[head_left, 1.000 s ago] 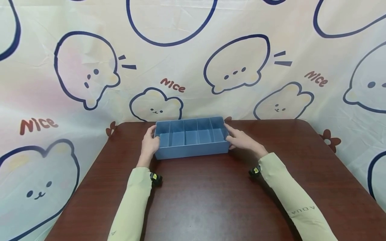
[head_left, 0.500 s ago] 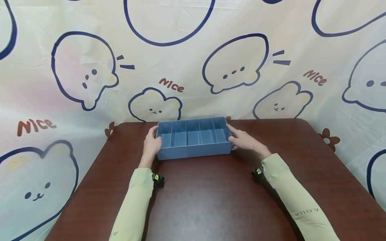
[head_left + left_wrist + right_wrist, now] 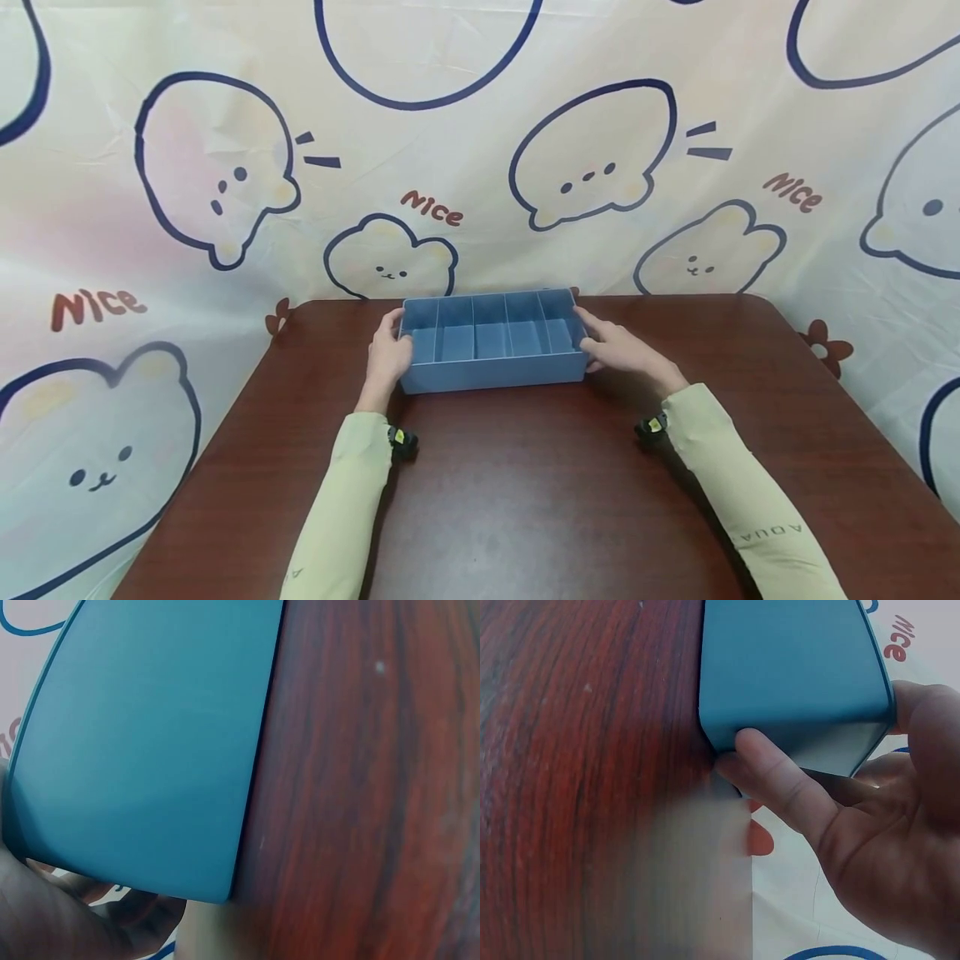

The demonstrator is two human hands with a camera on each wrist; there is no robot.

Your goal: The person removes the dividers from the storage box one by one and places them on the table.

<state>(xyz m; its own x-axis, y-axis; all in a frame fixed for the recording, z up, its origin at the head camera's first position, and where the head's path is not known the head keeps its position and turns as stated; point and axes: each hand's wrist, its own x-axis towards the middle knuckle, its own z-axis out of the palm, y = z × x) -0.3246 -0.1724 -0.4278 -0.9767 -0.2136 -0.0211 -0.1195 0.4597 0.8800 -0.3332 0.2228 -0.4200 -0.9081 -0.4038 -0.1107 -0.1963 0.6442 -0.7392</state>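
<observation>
A long blue divided box (image 3: 495, 373) sits near the table's far edge, its row of several compartments facing up with nothing seen in them. My left hand (image 3: 388, 354) grips the box's left end, thumb over the rim. At the other end, my right hand (image 3: 622, 348) holds the right side, thumb at the rim and fingers along the end wall. The left wrist view shows the box's smooth front wall (image 3: 150, 750) with the fingers partly hidden behind its end. In the right wrist view the fingertips (image 3: 757, 750) touch the box low down, close to the tabletop.
The brown wood-grain table (image 3: 495, 500) extends in front of the box and to both sides. Right behind its far edge hangs a pale cloth (image 3: 480, 167) printed with cartoon bears. Each wrist carries a small black device, such as the left one (image 3: 403, 444).
The box has slid a little to the right along the table, both hands moving with it and keeping their hold. The head view has shifted slightly.
</observation>
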